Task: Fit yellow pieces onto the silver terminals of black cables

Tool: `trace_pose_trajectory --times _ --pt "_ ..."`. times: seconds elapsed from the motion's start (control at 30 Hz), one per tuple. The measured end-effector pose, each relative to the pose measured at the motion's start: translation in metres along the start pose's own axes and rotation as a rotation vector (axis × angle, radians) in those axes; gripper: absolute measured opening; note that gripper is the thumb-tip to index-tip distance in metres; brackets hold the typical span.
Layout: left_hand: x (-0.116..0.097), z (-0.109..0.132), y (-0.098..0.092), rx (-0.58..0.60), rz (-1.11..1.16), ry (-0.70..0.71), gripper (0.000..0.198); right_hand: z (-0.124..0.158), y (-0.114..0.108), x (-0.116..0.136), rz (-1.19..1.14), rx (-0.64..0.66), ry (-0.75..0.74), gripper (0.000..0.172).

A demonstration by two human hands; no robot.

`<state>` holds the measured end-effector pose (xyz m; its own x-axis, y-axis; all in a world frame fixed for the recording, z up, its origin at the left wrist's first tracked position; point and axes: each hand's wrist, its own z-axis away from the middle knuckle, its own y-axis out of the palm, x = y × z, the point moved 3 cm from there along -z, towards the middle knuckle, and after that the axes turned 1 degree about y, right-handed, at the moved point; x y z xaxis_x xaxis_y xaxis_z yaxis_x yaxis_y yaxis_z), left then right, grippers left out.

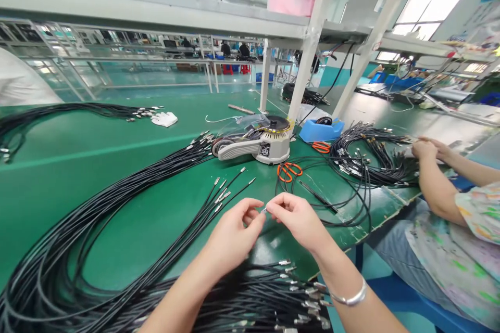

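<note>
Well, both hands meet low over the green counter (78, 166), roughly at six o'clock in the view. The left hand (234, 234) and the right hand (299, 221) each have a grip pressed together, thumb and forefinger pinching one small silvery tip (264, 210) between them; it is too small to tell whether a cable hangs from it. A silver bracelet (351, 299) sits on the right wrist. Under the forearms lies a heap of black cables (97, 229), sweeping out toward nine o'clock, their metal ends (304, 291) fanned beside the right wrist. At twelve o'clock from the hands stands a grey tape dispenser (258, 145), with orange scissors (289, 170) just beside it at one o'clock and a blue tray (320, 129) beyond. A white glove (164, 118) lies well apart at eleven o'clock. At three o'clock a co-worker's hands (425, 150) rest on another coil of cables (371, 158).
</note>
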<state>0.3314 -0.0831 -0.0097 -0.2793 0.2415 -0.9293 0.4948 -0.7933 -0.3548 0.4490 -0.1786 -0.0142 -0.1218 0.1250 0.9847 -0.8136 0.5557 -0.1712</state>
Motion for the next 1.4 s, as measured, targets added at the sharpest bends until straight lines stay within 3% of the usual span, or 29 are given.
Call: trace_pose_trajectory --times 0.1,0.23,0.43,0.53,0.63,0.83,0.93,1.13,1.27,1.4 --pt "-0.007 0.0 0.007 -0.08 -0.079 0.096 0.022 0.0 0.001 0.001 -0.022 0.026 -0.007 0.015" --pt "0.005 0.001 0.008 -0.164 -0.166 0.153 0.02 -0.018 -0.013 -0.002 -0.177 0.011 0.098 0.012" --pt "0.023 0.004 0.01 -0.188 -0.145 0.142 0.022 -0.108 -0.052 0.006 -0.508 -0.291 0.195 0.017" --pt "0.028 0.003 0.011 -0.208 -0.14 0.15 0.025 -0.149 -0.051 0.011 -0.607 -0.397 0.245 0.027" --pt "0.03 0.002 0.01 -0.264 -0.141 0.207 0.025 -0.172 -0.042 0.015 -0.655 -0.451 0.287 0.034" --pt "0.031 0.004 0.008 -0.357 -0.144 0.217 0.019 -0.183 -0.032 0.009 -0.693 -0.497 0.291 0.02" --pt "0.028 0.004 0.007 -0.39 -0.134 0.251 0.018 -0.181 -0.033 0.005 -0.71 -0.504 0.26 0.024" --pt "0.031 0.0 0.008 -0.335 -0.072 0.174 0.022 -0.177 -0.033 0.009 -0.743 -0.506 0.235 0.016" --pt "0.033 0.001 0.008 -0.34 -0.091 0.178 0.022 -0.179 -0.031 0.014 -0.767 -0.519 0.276 0.027" --pt "0.03 0.001 0.007 -0.351 -0.096 0.2 0.021 -0.179 -0.029 0.014 -0.78 -0.548 0.291 0.027"
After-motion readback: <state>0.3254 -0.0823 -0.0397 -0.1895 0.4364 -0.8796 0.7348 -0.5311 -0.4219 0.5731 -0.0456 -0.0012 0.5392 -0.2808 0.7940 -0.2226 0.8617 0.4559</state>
